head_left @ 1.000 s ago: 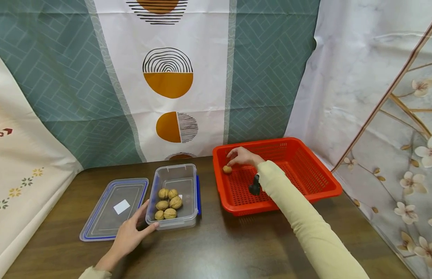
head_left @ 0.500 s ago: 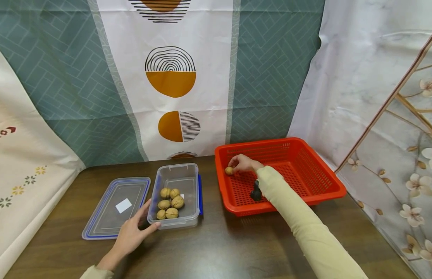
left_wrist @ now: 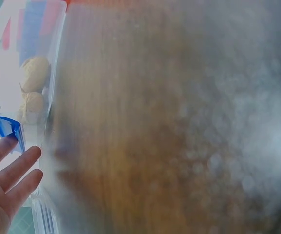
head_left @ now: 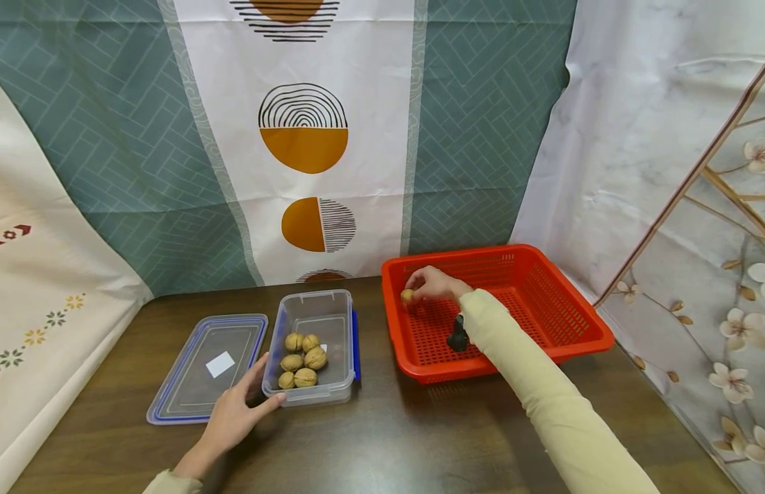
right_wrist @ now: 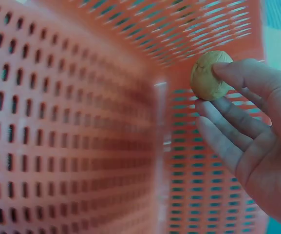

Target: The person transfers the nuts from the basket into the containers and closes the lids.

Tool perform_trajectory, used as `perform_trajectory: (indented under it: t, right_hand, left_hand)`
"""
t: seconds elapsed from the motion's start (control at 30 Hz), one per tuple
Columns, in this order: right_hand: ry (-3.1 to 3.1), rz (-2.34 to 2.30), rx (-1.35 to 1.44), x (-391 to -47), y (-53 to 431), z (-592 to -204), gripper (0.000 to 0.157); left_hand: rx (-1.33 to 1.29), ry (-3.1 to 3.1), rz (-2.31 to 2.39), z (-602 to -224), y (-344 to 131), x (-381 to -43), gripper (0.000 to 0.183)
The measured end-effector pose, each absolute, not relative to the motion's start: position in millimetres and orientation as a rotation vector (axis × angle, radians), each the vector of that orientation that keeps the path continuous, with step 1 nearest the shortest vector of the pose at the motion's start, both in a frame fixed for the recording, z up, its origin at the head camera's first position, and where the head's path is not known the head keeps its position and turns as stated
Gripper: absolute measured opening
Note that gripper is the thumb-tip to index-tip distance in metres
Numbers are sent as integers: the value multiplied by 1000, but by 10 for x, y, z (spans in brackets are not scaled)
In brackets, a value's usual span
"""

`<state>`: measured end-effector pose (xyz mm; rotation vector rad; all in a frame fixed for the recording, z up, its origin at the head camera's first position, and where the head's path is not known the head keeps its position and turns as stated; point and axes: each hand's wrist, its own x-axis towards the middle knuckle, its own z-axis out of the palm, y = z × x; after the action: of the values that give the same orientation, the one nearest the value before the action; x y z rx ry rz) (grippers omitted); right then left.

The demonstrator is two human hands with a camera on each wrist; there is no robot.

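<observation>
In the red basket (head_left: 419,370), my right hand (head_left: 433,284) pinches a walnut (right_wrist: 209,75) between thumb and fingertips. The right wrist view shows it lifted off the basket's slotted floor, with the other fingers stretched out below it. My left hand (head_left: 234,412) rests at the near left corner of a clear plastic container (head_left: 345,391), its thumb along the front and its fingers on the left side. Those fingers are spread and nearly straight beside a blue clasp (left_wrist: 9,129). Several walnuts (head_left: 304,377) lie in the near half of the container.
Left of the container a clear lid with a blue seal (head_left: 191,384) lies flat on the dark wooden table (head_left: 382,439). A black wrist camera (head_left: 457,335) hangs beneath my right sleeve. Printed cloths (head_left: 481,137) hang behind and at both sides.
My right hand first hovered above a walnut on the basket floor, then closed its fingers on it and raised it a little. My left hand has stayed at the container corner.
</observation>
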<state>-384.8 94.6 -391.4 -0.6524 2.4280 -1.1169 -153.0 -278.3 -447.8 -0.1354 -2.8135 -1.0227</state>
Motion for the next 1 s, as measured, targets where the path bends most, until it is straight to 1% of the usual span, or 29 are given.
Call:
perform_trajectory:
  t: [0.2,0.3,0.4,0.67,1.0]
  right_hand:
    - [2425,-1246,-684,-3818,916,-3534,23]
    - [2416,-1324,-697,-3763,800,-3349,25]
    - [2402,-1391,-723,-3697,618,-3247,26]
    - [2382,-1397,-773,-3505,30,-3325,28]
    - [2365,-1228,-704,-3245,-567,-3530,20]
  left_hand:
    - [-132,-2816,-1024,-4483,-2785,-1530,76]
    - [-136,-2818,-1024,-4485,-2787,-1531,76]
    - [-142,-2815,-1016,-4491,-2784,-1533,76]
    - [-160,-2810,-1009,-4504,-2780,-1546,75]
    - [-160,-2802,-1005,-4500,-2778,-1532,75]
